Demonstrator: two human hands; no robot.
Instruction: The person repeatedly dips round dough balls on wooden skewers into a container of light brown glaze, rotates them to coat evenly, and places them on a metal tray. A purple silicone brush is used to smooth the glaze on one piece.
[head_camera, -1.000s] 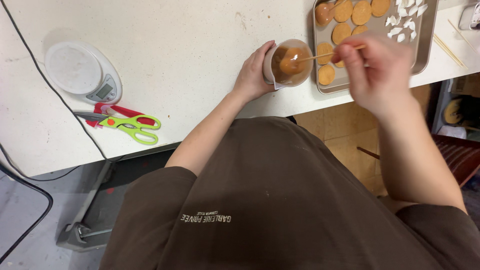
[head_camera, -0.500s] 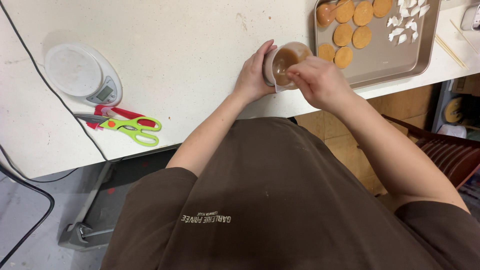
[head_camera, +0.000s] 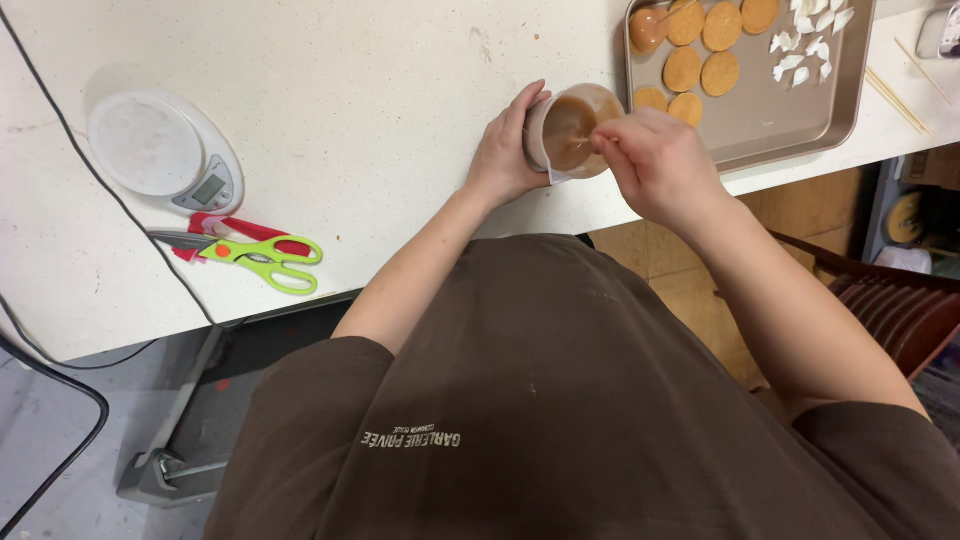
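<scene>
Gripping small clear plastic cup of brown liquid (head_camera: 572, 132) in curled left hand (head_camera: 508, 152), right hand (head_camera: 655, 165) pinching thin wooden stick (head_camera: 607, 124) into it, metal baking tray (head_camera: 790, 110) at 2 o'clock on white speckled surface (head_camera: 380, 90).

Two hands are seen at one plastic cup (head_camera: 570, 133) of brown liquid: the left hand (head_camera: 505, 150) is wrapped around it, the right hand (head_camera: 655, 165) is held at its rim. One metal tray (head_camera: 790, 110) is set just right of the cup. On the tray, seven round brown discs (head_camera: 701, 50) can be counted, one of them glossier than the rest, and a scatter of white pieces (head_camera: 805, 45), roughly ten, though the exact number cannot be told. Well left of the cup, one white kitchen scale (head_camera: 165, 152) and two pairs of scissors are seen, one green-handled (head_camera: 265, 258), one red-handled (head_camera: 225, 232). Two thin wooden sticks (head_camera: 900, 95) are laid right of the tray.
</scene>
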